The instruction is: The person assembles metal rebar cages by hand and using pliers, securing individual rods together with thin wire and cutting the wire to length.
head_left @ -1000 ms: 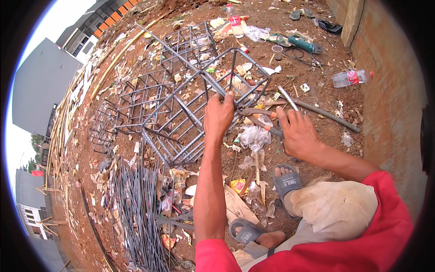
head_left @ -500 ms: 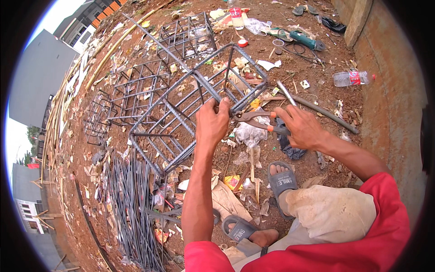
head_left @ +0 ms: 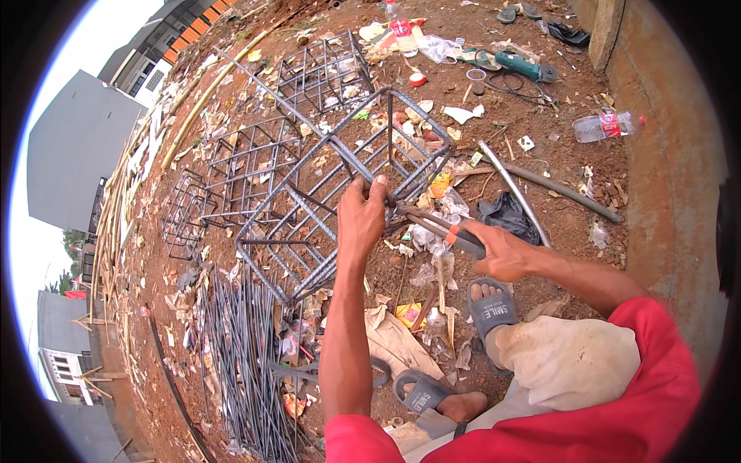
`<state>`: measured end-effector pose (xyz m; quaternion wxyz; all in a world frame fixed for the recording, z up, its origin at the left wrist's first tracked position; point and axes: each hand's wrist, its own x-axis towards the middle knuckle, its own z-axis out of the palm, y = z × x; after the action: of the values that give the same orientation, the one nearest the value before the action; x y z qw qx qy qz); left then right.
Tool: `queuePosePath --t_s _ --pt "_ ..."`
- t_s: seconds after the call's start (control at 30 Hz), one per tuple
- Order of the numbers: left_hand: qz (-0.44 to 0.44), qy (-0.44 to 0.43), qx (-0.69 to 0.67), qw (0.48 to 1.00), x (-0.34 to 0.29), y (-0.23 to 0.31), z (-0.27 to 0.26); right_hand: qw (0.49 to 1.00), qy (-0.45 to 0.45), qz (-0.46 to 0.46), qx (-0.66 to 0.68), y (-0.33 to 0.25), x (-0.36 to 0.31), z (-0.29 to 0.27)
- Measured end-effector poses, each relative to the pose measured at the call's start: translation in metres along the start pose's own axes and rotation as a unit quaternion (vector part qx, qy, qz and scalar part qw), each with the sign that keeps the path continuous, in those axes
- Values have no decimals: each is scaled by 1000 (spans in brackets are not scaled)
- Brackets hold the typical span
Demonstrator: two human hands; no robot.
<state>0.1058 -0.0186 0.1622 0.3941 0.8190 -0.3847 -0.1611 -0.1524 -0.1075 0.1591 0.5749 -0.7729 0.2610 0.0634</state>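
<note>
A rectangular cage of ribbed steel rebar stands tilted in front of me. My left hand is closed around one of its bars near the close corner, thumb on top. In my right hand is a pair of pincers with orange bands on dark handles. The handles are squeezed together, and the jaws meet the cage just right of my left thumb. What the jaws bite on is too small to make out. A long rebar sticks out beyond the cage's far side.
Several smaller rebar cages stand behind on littered soil. Loose thin rods lie in a pile at lower left. To the right are a metal pipe, a green angle grinder, a plastic bottle and a concrete wall.
The pincers' spread handles have come together in my right hand, which has moved slightly down. My left hand keeps its hold on the cage. The whole view has shifted a little.
</note>
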Motion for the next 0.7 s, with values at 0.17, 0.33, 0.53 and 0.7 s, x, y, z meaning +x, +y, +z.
queuePosePath --t_s 0.17,0.33,0.53,0.7 --pt "-80 -81 -163 980 -14 25 -3 789 -260 48 555 42 2 29" --pt "-177 -141 -190 955 -12 36 -20 640 -367 41 674 59 15 44" --pt "-159 -164 -218 949 -6 22 -11 892 -190 41 407 51 1 14" --pt "-152 -135 -219 954 -15 25 -5 963 -89 15 254 45 -14 23"
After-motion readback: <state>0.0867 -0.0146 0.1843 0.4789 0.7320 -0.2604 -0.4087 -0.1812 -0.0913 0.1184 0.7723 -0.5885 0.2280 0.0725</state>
